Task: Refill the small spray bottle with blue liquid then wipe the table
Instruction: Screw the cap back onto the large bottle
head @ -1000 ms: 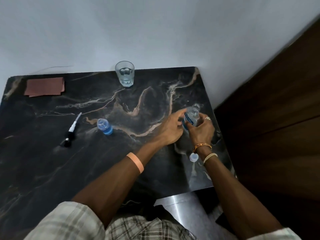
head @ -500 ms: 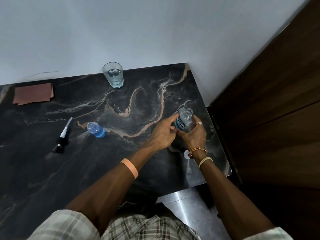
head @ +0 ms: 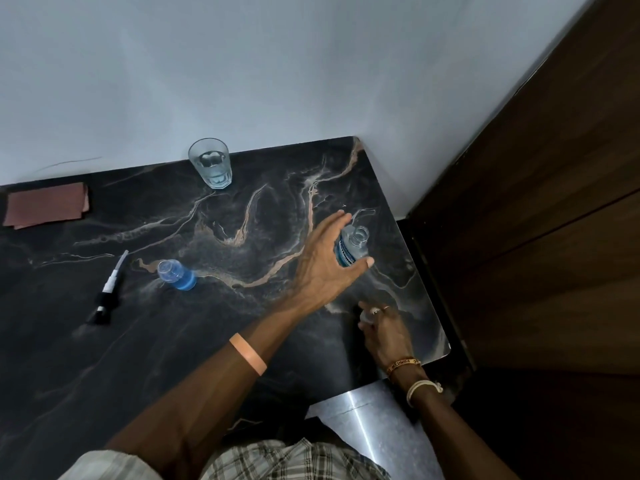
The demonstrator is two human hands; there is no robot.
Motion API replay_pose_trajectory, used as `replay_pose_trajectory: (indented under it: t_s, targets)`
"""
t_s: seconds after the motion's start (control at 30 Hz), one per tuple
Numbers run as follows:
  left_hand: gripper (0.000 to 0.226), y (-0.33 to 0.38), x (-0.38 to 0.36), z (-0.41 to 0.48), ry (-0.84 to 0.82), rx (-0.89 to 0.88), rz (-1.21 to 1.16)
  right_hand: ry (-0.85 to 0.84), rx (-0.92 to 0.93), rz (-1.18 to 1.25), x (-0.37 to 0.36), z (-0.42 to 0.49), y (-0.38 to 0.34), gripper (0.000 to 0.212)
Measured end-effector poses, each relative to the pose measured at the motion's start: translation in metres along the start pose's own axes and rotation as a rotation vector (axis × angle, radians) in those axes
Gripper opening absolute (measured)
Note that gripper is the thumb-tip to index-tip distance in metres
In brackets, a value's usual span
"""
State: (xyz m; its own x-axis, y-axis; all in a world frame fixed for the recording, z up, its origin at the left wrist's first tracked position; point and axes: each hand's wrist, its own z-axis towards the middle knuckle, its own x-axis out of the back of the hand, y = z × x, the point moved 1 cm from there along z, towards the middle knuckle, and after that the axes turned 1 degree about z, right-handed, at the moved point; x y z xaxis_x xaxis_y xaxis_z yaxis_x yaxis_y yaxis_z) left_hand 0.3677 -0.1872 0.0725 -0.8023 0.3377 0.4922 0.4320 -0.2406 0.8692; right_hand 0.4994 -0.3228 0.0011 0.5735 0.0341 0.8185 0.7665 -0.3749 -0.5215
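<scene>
On the dark marble table (head: 242, 341) our left hand (head: 322, 268) spreads open around the uncapped refill bottle (head: 351, 249), not yet gripping; our right hand (head: 382, 329) pinches its cap (head: 366, 317). The spray bottle (head: 176, 274) stands open, well left. We should recap squarely, bracing the refill bottle.

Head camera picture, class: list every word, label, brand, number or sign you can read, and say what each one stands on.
Nothing can be quoted with certainty.
Blue label on the clear refill bottle beside the left hand: white lettering, too blurred to read.
Orange bracelet on the right wrist: dark marks, too small to read.
Small spray bottle, drinking glass, spray pump, folded cloth: no text visible.
</scene>
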Motion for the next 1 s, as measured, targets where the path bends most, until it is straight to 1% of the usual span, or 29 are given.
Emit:
replay_pose_trajectory:
  t_s: [0.03, 0.1, 0.13, 0.17, 0.23, 0.3, 0.37, 0.43, 0.5, 0.57, 0.63, 0.73, 0.8, 0.87, 0.93, 1.0]
  targets:
    - [0.087, 0.002, -0.002, 0.001, 0.002, -0.001, 0.024, 0.082, -0.062, 0.089, 0.01, 0.001, -0.005, 0.034]
    - [0.085, 0.004, -0.004, 0.003, 0.013, 0.012, 0.061, 0.266, -0.18, 0.259, 0.039, 0.008, -0.02, 0.043]
    - [0.082, 0.005, -0.005, 0.004, 0.019, 0.024, 0.074, 0.35, -0.178, 0.312, 0.056, 0.012, -0.029, 0.045]
    - [0.078, 0.006, -0.007, 0.006, 0.026, 0.036, 0.085, 0.421, -0.131, 0.335, 0.073, 0.018, -0.038, 0.044]
    - [0.068, 0.008, -0.01, 0.01, 0.042, 0.063, 0.103, 0.466, 0.005, 0.327, 0.102, 0.033, -0.055, 0.042]
    - [0.056, 0.012, -0.011, 0.014, 0.068, 0.079, 0.117, 0.423, 0.133, 0.258, 0.117, 0.048, -0.073, 0.042]
    - [0.038, 0.015, -0.012, 0.018, 0.079, 0.071, 0.131, 0.328, 0.254, 0.177, 0.118, 0.062, -0.087, 0.041]
    - [0.024, 0.017, -0.011, 0.021, 0.07, 0.077, 0.134, 0.241, 0.333, 0.038, 0.115, 0.072, -0.097, 0.035]
    - [0.023, 0.016, -0.01, 0.022, 0.056, 0.088, 0.139, 0.189, 0.389, -0.071, 0.113, 0.078, -0.101, 0.03]
    - [0.024, 0.015, -0.009, 0.022, 0.046, 0.1, 0.155, 0.171, 0.439, -0.126, 0.114, 0.079, -0.103, 0.028]
    - [0.021, 0.016, -0.009, 0.023, 0.043, 0.111, 0.176, 0.161, 0.444, -0.147, 0.116, 0.078, -0.105, 0.026]
    - [0.02, 0.015, -0.011, 0.025, 0.035, 0.089, 0.207, 0.139, 0.376, -0.133, 0.118, 0.079, -0.102, 0.022]
    - [0.019, 0.014, -0.011, 0.024, 0.026, 0.074, 0.222, 0.117, 0.331, -0.144, 0.119, 0.077, -0.099, 0.026]
    - [0.019, 0.013, -0.012, 0.025, 0.038, 0.067, 0.232, 0.11, 0.352, -0.171, 0.119, 0.074, -0.099, 0.03]
    - [0.022, 0.013, -0.014, 0.025, 0.048, 0.086, 0.214, 0.12, 0.391, -0.21, 0.12, 0.071, -0.101, 0.026]
    - [0.027, 0.013, -0.014, 0.025, 0.047, 0.112, 0.199, 0.14, 0.367, -0.236, 0.121, 0.072, -0.104, 0.017]
